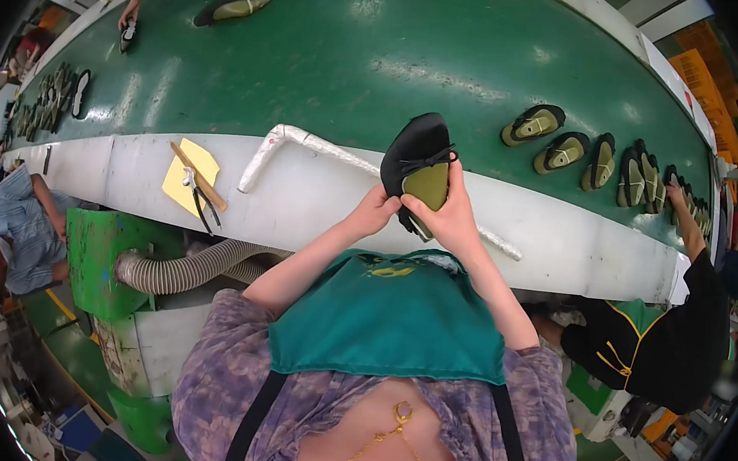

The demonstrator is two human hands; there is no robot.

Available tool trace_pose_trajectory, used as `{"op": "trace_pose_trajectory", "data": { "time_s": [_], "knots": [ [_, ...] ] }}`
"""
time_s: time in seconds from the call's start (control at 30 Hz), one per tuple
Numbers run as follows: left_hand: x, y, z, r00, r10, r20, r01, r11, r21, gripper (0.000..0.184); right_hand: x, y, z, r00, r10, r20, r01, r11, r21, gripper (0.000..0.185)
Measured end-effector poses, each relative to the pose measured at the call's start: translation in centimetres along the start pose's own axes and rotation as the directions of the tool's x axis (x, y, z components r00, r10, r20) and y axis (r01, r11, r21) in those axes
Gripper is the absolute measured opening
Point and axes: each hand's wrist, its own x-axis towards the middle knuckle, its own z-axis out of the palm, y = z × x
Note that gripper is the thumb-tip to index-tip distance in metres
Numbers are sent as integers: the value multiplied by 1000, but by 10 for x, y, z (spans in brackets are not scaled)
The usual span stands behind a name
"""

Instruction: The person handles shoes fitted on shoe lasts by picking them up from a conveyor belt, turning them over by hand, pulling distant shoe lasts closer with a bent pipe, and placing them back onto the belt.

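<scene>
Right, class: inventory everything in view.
Held shoe: one, black and olive, both hands
Other shoes: many, mostly black and olive, worktop
Worktop: one, green, ahead
Ledge: one, white, near edge
Bent bar: one, whitish, ledge
Paper: one, yellow, ledge
Stick: one, brown, across paper
Pincers: one, silver and black, across paper
Machine: one, green, left
Hosing: some, grey, left
Crates: several, orange, upper right
Co-workers: several, mixed clothing, both sides
Apron: one, teal, worn
Left hand, right hand: one each, on shoe

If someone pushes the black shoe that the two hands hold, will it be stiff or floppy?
The black shoe is probably stiff, as an olive form fills it. That form looks solid, so it may feel heavier than an empty shoe. Its thin bow would likely bend easily.
</scene>
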Motion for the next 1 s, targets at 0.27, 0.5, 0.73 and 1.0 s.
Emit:
{"op": "trace_pose_trajectory", "data": {
  "time_s": [0.27, 0.5, 0.73, 1.0],
  "knots": [
    [12, 48, 10, 954, -300, 13, 254, 782, -569, 70, 13, 24, -13, 969, 183, 163, -225, 931, 288, 67],
    [23, 22, -14, 891, -408, 199, 339, 308, -889, 64, 11, 41, -13, 926, 208, 314, -268, 950, 158, 62],
    [20, 28, -8, 832, -543, 115, 347, 346, -872, 66, 8, 44, -10, 913, 205, 352, -241, 969, 60, 66],
    [8, 2, -26, 801, -491, 343, 292, -179, -940, 46, 1, 55, -15, 918, 234, 320, -248, 969, 5, 64]
  ]
}}
